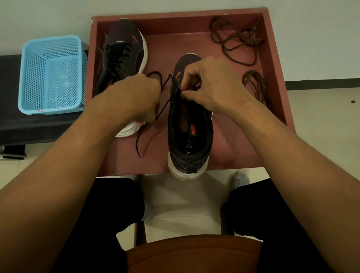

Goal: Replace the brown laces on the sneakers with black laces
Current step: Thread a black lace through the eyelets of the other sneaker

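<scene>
pale floor (pixel 320 129) carries a red tray (pixel 180 44). right hand (pixel 212 84) fingers (pixel 186 94) pinch the black lace (pixel 167 104) at the near sneaker's (pixel 190 140) eyelets for threading; left hand (pixel 135 97) grips its slack. brown laces (pixel 237 38) lie discarded behind.

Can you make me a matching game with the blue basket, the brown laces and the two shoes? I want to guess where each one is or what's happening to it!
Things
1. blue basket
2. brown laces
3. far sneaker
4. near sneaker

Clues
A. left hand and right hand hold a black lace at it
B. outside the tray, to its left
C. loose in the tray, right side
D. already laced in black

Pairs: 1-B, 2-C, 3-D, 4-A
</scene>
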### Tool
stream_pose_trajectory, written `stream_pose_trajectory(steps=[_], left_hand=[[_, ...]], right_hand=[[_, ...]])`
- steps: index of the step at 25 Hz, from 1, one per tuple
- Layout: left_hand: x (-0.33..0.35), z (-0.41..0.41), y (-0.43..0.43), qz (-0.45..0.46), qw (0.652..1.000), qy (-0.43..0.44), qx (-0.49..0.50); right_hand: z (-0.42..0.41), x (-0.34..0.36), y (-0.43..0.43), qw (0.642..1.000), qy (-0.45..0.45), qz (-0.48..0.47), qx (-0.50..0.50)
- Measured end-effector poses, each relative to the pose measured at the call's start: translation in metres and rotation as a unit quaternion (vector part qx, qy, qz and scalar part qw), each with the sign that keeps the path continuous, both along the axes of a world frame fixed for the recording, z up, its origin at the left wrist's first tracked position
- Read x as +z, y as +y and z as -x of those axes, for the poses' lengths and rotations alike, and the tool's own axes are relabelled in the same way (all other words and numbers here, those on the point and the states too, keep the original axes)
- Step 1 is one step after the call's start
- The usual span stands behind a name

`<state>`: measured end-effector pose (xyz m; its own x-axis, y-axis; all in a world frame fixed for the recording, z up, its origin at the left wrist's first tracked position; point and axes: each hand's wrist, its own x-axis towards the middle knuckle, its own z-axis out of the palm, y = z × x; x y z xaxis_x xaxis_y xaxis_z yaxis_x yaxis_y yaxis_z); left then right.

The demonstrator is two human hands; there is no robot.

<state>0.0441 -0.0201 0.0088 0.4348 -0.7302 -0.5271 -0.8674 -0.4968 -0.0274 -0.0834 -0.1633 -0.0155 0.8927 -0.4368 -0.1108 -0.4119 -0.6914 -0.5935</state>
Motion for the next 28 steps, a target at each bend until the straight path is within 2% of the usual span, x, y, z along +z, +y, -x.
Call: stream_pose_trajectory(steps=[2, 6, 10, 13, 18, 20, 22, 25, 28], left_hand=[[0.002, 0.001, -0.001, 0.028, 1.0, 0.005, 0.013], [0.001, -0.004, -0.006, 0.204, 0.976, 0.066, 0.035], [-0.001, -0.003, -0.007, 0.273, 0.957, 0.082, 0.059], [0.002, -0.005, -0.005, 0.26, 0.961, 0.07, 0.06], [-0.001, -0.009, 0.001, 0.12, 0.99, 0.037, 0.057], [-0.002, -0.009, 0.0, 0.152, 0.986, 0.038, 0.054], [0.0, -0.007, -0.004, 0.223, 0.972, 0.055, 0.05], [0.004, -0.002, -0.008, 0.282, 0.954, 0.097, 0.039], [0.004, 0.0, -0.008, 0.301, 0.947, 0.098, 0.048]], right_hand=[[-0.001, -0.001, 0.0, 1.0, -0.002, -0.002, 0.001], [0.0, -0.001, -0.001, 1.0, -0.005, 0.0, 0.002], [0.001, 0.001, -0.002, 1.0, -0.009, 0.004, 0.008], [0.003, 0.001, -0.004, 1.0, -0.003, 0.008, 0.006], [0.009, 0.009, -0.016, 1.0, 0.008, 0.026, 0.01], [0.015, 0.018, -0.023, 1.0, 0.024, -0.002, -0.007], [0.025, 0.024, -0.032, 0.996, 0.038, -0.066, -0.035], [0.036, 0.028, -0.044, 0.974, 0.066, -0.2, -0.081], [0.039, 0.031, -0.042, 0.951, 0.095, -0.281, -0.083]])
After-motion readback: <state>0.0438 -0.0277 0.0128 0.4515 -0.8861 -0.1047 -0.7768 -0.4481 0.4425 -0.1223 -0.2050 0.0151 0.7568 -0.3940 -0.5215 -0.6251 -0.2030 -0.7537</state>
